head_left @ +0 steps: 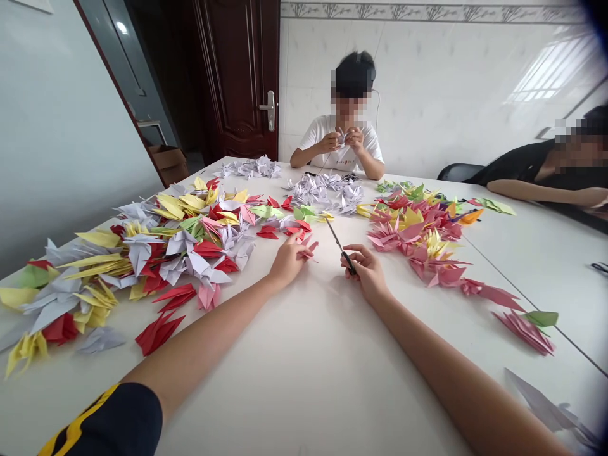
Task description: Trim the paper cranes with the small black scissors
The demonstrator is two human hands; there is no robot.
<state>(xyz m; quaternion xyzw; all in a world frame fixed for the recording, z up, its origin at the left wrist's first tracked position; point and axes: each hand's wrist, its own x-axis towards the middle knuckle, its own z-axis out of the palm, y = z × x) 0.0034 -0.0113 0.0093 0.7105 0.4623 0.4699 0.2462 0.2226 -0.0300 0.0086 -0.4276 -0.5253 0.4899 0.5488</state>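
Note:
Between the fingers of my left hand [291,258] is a small pink folded paper piece [310,249], just above the white table. My right hand [367,269] grips scissors [349,261] by their black handles, the blades pointing up and away to the left. The scissors and the pink paper are apart. Left of my left hand spreads a large heap of folded paper pieces [190,253] in white, yellow, red, pink and green. A second heap, mostly pink folded paper [403,234], lies to the right beyond my right hand.
Across the table [304,361] a person [349,136] in a white shirt holds a pale folded paper in both hands. White folded papers [327,191] lie before them. Another person [527,161] leans on the table at the right. Dark scissors [599,267] lie at the right edge.

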